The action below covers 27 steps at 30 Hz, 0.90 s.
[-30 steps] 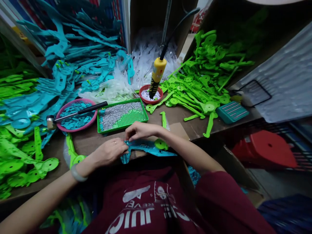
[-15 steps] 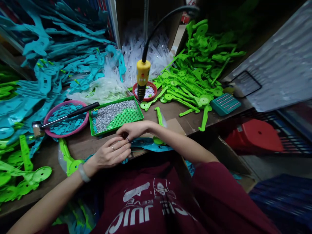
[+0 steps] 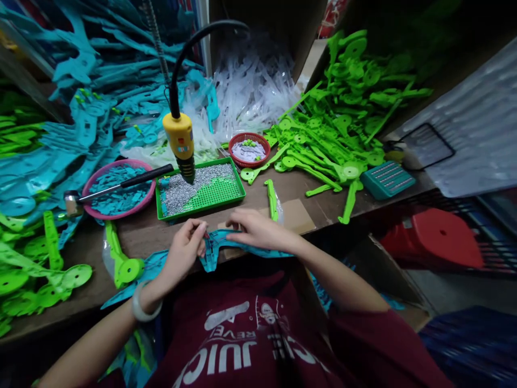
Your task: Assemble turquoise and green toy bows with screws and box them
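Note:
A long blue plastic part lies along the table's front edge, with a hollow bracket-like end. Beside that end, the thumb and fingertips of my left hand are pinched together; what they hold is too small to make out. My right hand rests over the blue part's middle, its fingers stretched out and a little apart. A yellow electric screwdriver hangs above the green tray, which holds many small silvery screws. A second blue part lies under my left wrist.
A hammer lies across a pink basket of small blue pieces. Behind stand a red basket of white pieces and piles of blue parts and green parts. A teal box sits at right.
My hands, together before, have moved apart, the right one onto the blue part. The blue part's end has come into sight. The hanging screwdriver has swung left over the tray.

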Motion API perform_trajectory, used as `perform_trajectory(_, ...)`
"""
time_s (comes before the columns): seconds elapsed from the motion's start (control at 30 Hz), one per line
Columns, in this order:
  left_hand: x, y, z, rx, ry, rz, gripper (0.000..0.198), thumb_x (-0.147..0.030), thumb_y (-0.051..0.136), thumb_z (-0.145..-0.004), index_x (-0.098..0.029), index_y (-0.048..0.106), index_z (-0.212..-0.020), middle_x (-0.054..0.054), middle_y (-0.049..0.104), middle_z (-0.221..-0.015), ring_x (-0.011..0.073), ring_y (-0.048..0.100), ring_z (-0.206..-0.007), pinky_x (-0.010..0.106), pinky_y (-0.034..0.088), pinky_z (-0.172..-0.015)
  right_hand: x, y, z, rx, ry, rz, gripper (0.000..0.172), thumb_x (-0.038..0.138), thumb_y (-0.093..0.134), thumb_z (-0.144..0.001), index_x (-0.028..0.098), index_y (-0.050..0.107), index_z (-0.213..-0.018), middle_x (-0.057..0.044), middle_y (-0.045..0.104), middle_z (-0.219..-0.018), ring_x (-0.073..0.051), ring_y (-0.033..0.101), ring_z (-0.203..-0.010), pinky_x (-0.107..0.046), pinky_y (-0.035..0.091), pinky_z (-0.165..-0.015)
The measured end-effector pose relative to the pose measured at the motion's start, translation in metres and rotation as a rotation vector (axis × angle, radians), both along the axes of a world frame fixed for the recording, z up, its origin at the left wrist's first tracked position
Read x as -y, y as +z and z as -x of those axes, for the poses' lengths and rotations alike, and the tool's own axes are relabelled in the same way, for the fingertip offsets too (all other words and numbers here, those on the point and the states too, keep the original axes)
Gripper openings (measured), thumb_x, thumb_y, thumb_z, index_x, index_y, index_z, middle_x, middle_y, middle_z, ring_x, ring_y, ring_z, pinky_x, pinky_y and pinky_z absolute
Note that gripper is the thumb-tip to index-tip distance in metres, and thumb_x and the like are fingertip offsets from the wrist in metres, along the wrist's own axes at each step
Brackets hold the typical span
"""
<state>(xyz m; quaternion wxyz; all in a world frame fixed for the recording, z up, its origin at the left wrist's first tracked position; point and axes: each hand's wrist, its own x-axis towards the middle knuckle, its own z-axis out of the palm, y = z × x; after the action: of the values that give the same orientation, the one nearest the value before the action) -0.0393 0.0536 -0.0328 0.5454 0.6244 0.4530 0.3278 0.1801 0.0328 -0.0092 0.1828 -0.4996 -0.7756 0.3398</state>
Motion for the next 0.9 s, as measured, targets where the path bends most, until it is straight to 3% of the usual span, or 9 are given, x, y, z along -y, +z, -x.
perform_trajectory(0.07, -0.002, 0.003, -0.003, 0.120, 0.068, 0.218, 0.033, -0.052, 0.064, -0.090, -0.020, 0.058, -0.088, -0.006, 0.054, -0.062, 0.0087, 0.051, -0.047, 0.022, 0.051, -0.050, 0.022, -0.011, -0.003, 0.019, -0.037, 0.001, 0.011, 0.026, 0.064, -0.093, 0.016, 0.065, -0.097, -0.006, 0.062, -0.092, -0.018, 0.060, -0.084, -0.031, 0.049, -0.077)
perform_trajectory(0.17, -0.003, 0.008, -0.002, 0.191, 0.107, 0.297, 0.035, -0.050, 0.073, -0.082, -0.018, 0.062, -0.087, 0.002, 0.066, -0.076, 0.0133, 0.065, -0.067, 0.030, 0.060, -0.070, 0.038, -0.026, -0.006, 0.010, -0.124, -0.052, 0.012, 0.016, 0.053, -0.096, 0.017, 0.065, -0.094, -0.007, 0.061, -0.095, -0.018, 0.061, -0.085, -0.032, 0.050, -0.078)
perform_trajectory(0.27, 0.005, 0.013, 0.001, 0.220, 0.126, 0.319, 0.033, -0.045, 0.076, -0.080, -0.017, 0.067, -0.096, 0.006, 0.071, -0.089, 0.0164, 0.070, -0.078, 0.032, 0.060, -0.077, 0.034, -0.024, -0.003, -0.133, -0.211, -0.154, 0.014, 0.019, 0.052, -0.097, 0.018, 0.066, -0.097, -0.006, 0.062, -0.091, -0.017, 0.062, -0.083, -0.031, 0.051, -0.076)
perform_trajectory(0.37, 0.017, 0.013, -0.002, 0.118, 0.067, 0.101, 0.027, -0.040, 0.070, -0.087, -0.018, 0.070, -0.101, 0.004, 0.070, -0.089, 0.0149, 0.068, -0.071, 0.029, 0.058, -0.070, 0.016, -0.003, 0.009, -0.294, -0.278, -0.105, 0.016, 0.031, 0.060, -0.095, 0.017, 0.066, -0.100, -0.003, 0.065, -0.084, -0.014, 0.061, -0.073, -0.026, 0.048, -0.067)
perform_trajectory(0.5, 0.021, 0.002, -0.013, -0.083, 0.099, -0.380, 0.013, -0.028, 0.063, -0.091, -0.020, 0.071, -0.097, 0.002, 0.063, -0.092, 0.0134, 0.065, -0.072, 0.027, 0.056, -0.066, -0.012, 0.023, 0.027, -0.321, -0.112, 0.265, 0.013, 0.027, 0.066, -0.089, 0.015, 0.063, -0.089, 0.005, 0.061, -0.068, -0.007, 0.055, -0.049, -0.020, 0.040, -0.048)
perform_trajectory(0.63, 0.022, -0.009, -0.013, -0.105, 0.193, -0.474, 0.031, -0.026, 0.066, -0.090, -0.021, 0.057, -0.119, 0.001, 0.064, -0.095, 0.0129, 0.069, -0.071, 0.027, 0.057, -0.067, -0.034, 0.028, 0.025, -0.322, -0.007, 0.450, 0.004, 0.013, 0.061, -0.087, 0.014, 0.063, -0.084, 0.005, 0.061, -0.064, -0.007, 0.056, -0.046, -0.018, 0.040, -0.045)
perform_trajectory(0.77, 0.035, -0.014, -0.002, -0.321, 0.145, -0.653, 0.022, -0.026, 0.064, -0.095, -0.019, 0.055, -0.114, 0.002, 0.070, -0.093, 0.0142, 0.071, -0.073, 0.026, 0.057, -0.069, -0.049, 0.024, 0.014, -0.280, 0.111, 0.371, 0.018, 0.000, 0.059, -0.078, 0.012, 0.067, -0.088, 0.001, 0.069, -0.076, -0.009, 0.063, -0.061, -0.020, 0.049, -0.059)
perform_trajectory(0.83, 0.045, -0.018, 0.001, -0.417, 0.118, -0.767, 0.008, -0.022, 0.059, -0.098, -0.019, 0.061, -0.105, 0.003, 0.072, -0.091, 0.0163, 0.072, -0.081, 0.028, 0.056, -0.075, -0.054, 0.021, 0.014, -0.225, 0.205, 0.228, 0.026, -0.004, 0.057, -0.077, 0.013, 0.070, -0.093, -0.002, 0.072, -0.085, -0.011, 0.065, -0.074, -0.023, 0.051, -0.070)
perform_trajectory(0.9, 0.053, -0.023, 0.001, -0.464, 0.111, -0.829, 0.010, -0.017, 0.056, -0.099, -0.020, 0.065, -0.102, 0.004, 0.074, -0.094, 0.0190, 0.071, -0.090, 0.032, 0.053, -0.084, -0.058, 0.020, 0.018, -0.146, 0.290, 0.047, 0.026, -0.004, 0.056, -0.079, 0.013, 0.071, -0.092, -0.004, 0.072, -0.090, -0.013, 0.063, -0.083, -0.025, 0.049, -0.078)
